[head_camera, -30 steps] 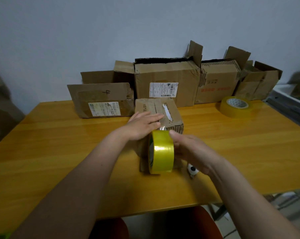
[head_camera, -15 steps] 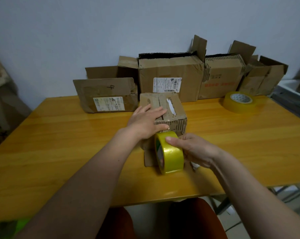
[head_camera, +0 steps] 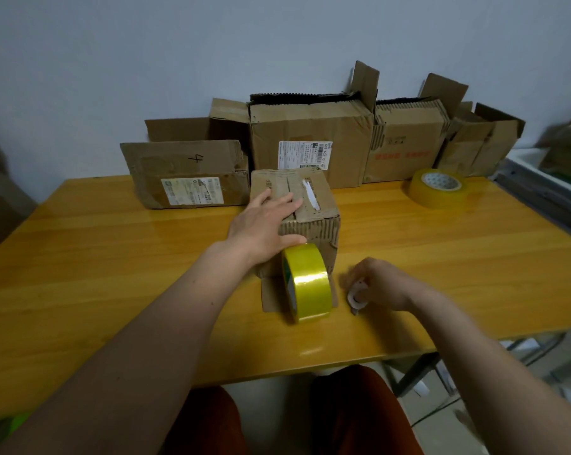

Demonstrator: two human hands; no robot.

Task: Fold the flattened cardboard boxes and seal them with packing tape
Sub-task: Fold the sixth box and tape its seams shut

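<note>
Left hand [head_camera: 264, 226] lies flat with straight fingers on top of the small cardboard box [head_camera: 305, 218] mid-table [head_camera: 113, 274]. The yellow tape roll [head_camera: 307, 284] stands on edge right against the box's front, nobody gripping it. Right hand [head_camera: 381, 284] is curled round a small white thing [head_camera: 356, 295] beside it.

Makeshift packing station: used cartons [head_camera: 311, 142] line a wooden table [head_camera: 113, 257].
</note>
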